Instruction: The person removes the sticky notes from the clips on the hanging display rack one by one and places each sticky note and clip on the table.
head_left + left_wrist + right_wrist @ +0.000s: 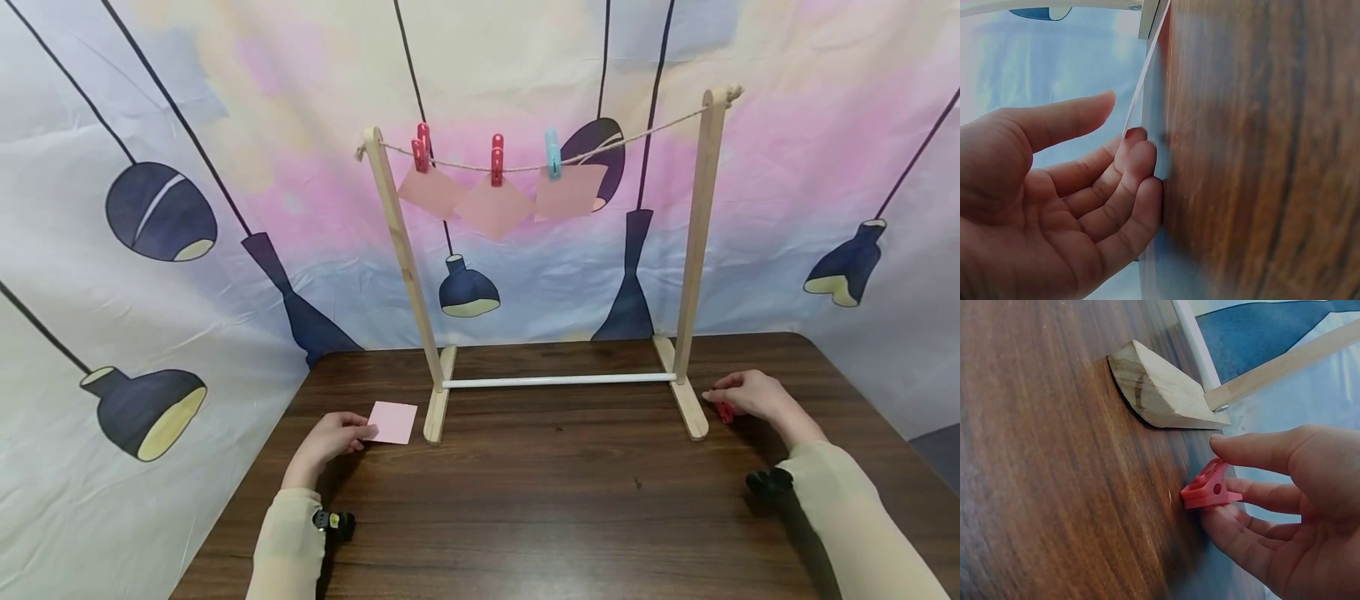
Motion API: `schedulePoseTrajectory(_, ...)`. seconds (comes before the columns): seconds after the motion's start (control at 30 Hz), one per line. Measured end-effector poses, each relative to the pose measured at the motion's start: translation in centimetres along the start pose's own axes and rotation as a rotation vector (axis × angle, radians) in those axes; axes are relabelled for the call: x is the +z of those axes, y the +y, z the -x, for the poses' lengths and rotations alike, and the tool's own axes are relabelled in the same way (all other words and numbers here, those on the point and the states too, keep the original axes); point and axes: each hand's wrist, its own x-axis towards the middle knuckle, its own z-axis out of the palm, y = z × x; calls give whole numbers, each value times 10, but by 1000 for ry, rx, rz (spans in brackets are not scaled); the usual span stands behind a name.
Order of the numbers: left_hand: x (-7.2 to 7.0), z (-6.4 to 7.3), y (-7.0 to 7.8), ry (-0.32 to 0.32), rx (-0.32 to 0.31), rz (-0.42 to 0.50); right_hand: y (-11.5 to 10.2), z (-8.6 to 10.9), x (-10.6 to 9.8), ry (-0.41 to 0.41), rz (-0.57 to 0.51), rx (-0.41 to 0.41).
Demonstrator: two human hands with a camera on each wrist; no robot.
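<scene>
My left hand [330, 437] is loosely open, fingertips under the edge of one pink sheet [393, 422], thumb apart from it; the sheet is just left of the stand [697, 233]. My right hand [753, 393] grips one red clip [1213, 487] low over the desk [525, 500], just right of the stand's right foot. The stand has two posts, two feet and one white rod [558, 381]. Along its single rope [465, 167], two red pegs [497, 158] and one blue peg [553, 154] hold three hanging sheets [495, 204], one each.
</scene>
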Motion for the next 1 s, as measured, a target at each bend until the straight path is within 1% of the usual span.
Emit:
schedulePoseTrajectory(0.1,-1,0,-1,2,-7,3,-2,0,-1,-8,8,-11)
schedulePoseTrajectory(0.33,-6,1,-1,-36,36,15,-4,0,0,-24,0,-28)
schedulePoseTrajectory(0.5,-2,1,0,-2,-2,-5,-4,0,0,-28,-5,-30)
schedulePoseTrajectory(0.57,-1,2,1,10,-9,-16,-4,0,0,-31,-7,-27)
schedulePoseTrajectory(0.67,0,2,1,12,-2,-25,-3,-1,-1,-37,-11,-18)
schedulePoseTrajectory(0.8,1,3,-1,14,4,-15,-2,-2,-2,-44,-18,-17)
schedulePoseTrajectory(1.0,1,3,1,31,6,-8,2,-3,0,-29,-51,-15)
